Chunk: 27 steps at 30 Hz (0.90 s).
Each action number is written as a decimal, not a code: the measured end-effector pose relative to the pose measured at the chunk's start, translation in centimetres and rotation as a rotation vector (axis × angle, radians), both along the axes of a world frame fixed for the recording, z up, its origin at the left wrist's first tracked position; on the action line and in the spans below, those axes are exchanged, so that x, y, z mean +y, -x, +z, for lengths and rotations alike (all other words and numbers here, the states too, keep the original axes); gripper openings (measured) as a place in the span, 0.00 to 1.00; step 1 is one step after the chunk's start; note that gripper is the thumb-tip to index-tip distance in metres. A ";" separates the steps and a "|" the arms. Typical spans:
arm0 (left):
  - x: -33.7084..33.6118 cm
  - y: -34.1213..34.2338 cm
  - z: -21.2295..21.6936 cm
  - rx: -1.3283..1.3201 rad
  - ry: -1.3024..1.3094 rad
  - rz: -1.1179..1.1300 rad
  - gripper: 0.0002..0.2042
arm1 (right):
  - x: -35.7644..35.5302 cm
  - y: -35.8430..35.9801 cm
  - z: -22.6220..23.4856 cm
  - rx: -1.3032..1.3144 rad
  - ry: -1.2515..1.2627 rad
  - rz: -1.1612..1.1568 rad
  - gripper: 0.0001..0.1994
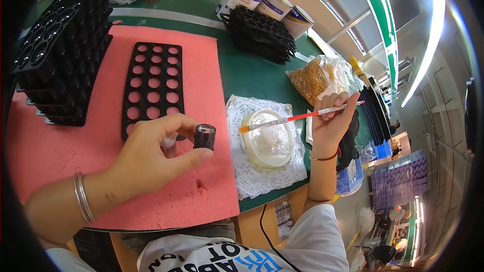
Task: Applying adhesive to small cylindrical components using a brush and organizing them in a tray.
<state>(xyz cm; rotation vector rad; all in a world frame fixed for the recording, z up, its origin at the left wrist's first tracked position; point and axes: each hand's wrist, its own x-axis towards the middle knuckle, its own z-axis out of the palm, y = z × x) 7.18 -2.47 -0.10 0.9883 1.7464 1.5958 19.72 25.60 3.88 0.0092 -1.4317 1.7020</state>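
My left hand (151, 158) pinches a small black cylindrical cap (204, 137) between thumb and fingers, just above the pink foam mat (50, 146). Right behind it lies a flat black tray with round holes (154, 86). My right hand (330, 123) holds a thin brush with a red and white handle (302, 116). The brush's orange tip hangs over a shallow clear round dish (267, 140), which sits on a white patterned cloth (252, 179).
Stacks of black holed trays stand at the far left (60, 45) and at the back (259, 32). Three round tins (267, 5) line the back of the green table (247, 73). A bag of yellow rubber bands (315, 75) lies behind my right hand.
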 end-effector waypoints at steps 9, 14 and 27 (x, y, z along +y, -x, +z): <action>0.0 0.4 -0.4 -0.032 -0.033 0.015 0.12 | -0.5 -0.2 -0.7 -0.028 -0.051 0.101 0.18; 0.1 0.4 -1.1 -0.081 -0.092 0.026 0.12 | -0.6 -0.2 -1.1 0.012 -0.161 0.188 0.18; 0.3 0.4 -1.4 -0.117 -0.134 0.027 0.12 | -0.3 -0.4 -1.2 -0.008 -0.197 0.218 0.18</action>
